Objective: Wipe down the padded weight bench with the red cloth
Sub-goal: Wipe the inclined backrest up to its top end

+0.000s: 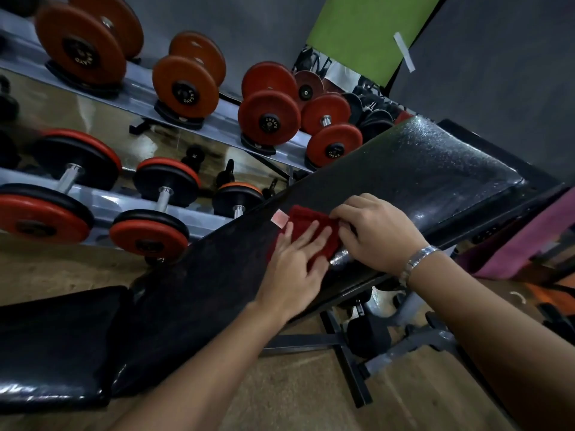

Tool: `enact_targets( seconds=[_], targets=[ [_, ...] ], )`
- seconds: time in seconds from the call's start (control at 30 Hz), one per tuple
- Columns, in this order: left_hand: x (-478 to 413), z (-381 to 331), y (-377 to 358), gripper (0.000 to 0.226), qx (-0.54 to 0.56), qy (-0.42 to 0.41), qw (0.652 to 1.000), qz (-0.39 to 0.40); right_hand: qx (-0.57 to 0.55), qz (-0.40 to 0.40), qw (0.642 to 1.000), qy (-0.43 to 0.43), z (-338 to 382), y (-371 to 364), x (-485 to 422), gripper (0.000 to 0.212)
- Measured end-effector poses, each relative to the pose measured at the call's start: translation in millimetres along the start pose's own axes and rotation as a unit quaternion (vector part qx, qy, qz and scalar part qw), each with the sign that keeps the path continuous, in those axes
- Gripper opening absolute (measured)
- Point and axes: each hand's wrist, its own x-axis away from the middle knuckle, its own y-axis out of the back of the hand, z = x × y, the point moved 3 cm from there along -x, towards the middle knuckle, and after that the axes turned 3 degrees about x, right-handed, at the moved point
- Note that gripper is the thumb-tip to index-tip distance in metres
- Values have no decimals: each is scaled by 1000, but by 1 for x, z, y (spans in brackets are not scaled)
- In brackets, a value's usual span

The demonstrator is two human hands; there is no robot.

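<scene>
The red cloth (306, 233) is laid on the black padded bench (389, 185). It is pressed flat under the left hand (295, 262), fingers open, and pinched at its edge by the right hand (376, 234).

"ENSAYO" on dumbbell end caps (269, 125)

The long black padded weight bench worktop (389, 181) runs from the lower left of the frame to the upper right. On its middle lies the folded red cloth (306, 227), with the left hand (295, 259) flat on it and the right hand (378, 233) touching its right edge. Behind the worktop, in the upper left, stands the two-tier metal rack of red-and-black dumbbells (140, 98). Below the worktop, at lower right, its dark steel frame (348, 353) stands on the wooden floor (295, 390).
</scene>
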Motion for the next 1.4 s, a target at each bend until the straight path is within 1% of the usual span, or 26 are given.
enact_targets(
  seconds=[0.03,0.1,0.13,0.2,0.27,0.33,0.4,0.47,0.53,0.6,0.67,0.7,0.77,0.87,0.93,1.0,1.1,1.17,1.23,1.3,1.33,1.4],
  targets=[
    [3,-1,-4,53,-4,-23,1000,0,-2,0,1000,-1,0,-1,-1,39],
    [12,7,1,55,-36,-83,995,39,-5,-7,1000,-1,0,-1,-2,39],
    [11,14,9,56,-49,-91,993,60,-6,-11,1000,-1,0,0,-3,39],
    [-3,28,23,55,-60,-53,995,61,-6,-14,1000,0,-1,0,-5,36],
    [-19,30,26,54,-44,8,999,28,2,-12,1000,-2,-1,-2,-6,33],
    [-26,21,16,53,-8,27,1000,4,6,-9,1000,-4,0,-5,-6,32],
    [-19,18,8,55,10,-7,1000,13,1,-9,1000,-5,0,-8,-8,33],
    [-6,26,15,56,-15,-63,997,45,-2,-8,1000,-5,-1,-11,-10,33],
    [-5,42,29,59,-35,-81,994,69,-3,-14,1000,-6,-2,-13,-12,32],
    [-18,49,36,59,-34,-45,997,59,-2,-14,1000,-8,-3,-16,-14,32],
    [-35,42,29,57,-17,4,999,33,5,-8,1000,-11,0,-18,-16,32],
    [-40,35,23,56,-8,15,1000,18,7,-7,1000,-11,2,-19,-18,32],
    [-37,28,14,56,2,-12,1000,4,5,-10,1000,-12,4,-18,-21,33],
    [-22,36,22,62,-26,-65,996,54,8,-10,1000,-11,3,-18,-26,34],
    [-36,48,30,61,-35,-51,996,62,14,-6,1000,-13,1,-20,-29,34],
    [-60,51,28,55,-23,-14,999,31,18,1,1000,-15,0,-23,-31,35],
    [-71,38,12,50,10,7,1000,-24,12,-6,1000,-15,-1,-26,-31,33],
    [-60,34,8,52,23,-17,999,-15,12,-12,1000,-10,-4,-25,-30,32],
    [-48,36,18,57,17,-55,998,18,16,-13,1000,0,-6,-24,-31,31],
    [-56,45,26,56,10,-76,997,24,18,-12,1000,8,-5,-22,-33,30],
    [-66,48,27,53,6,-66,998,19,19,-9,1000,8,-5,-21,-35,32],
    [-93,50,19,49,4,-5,1000,1,24,-2,1000,8,-5,-19,-36,36]
  ],
)
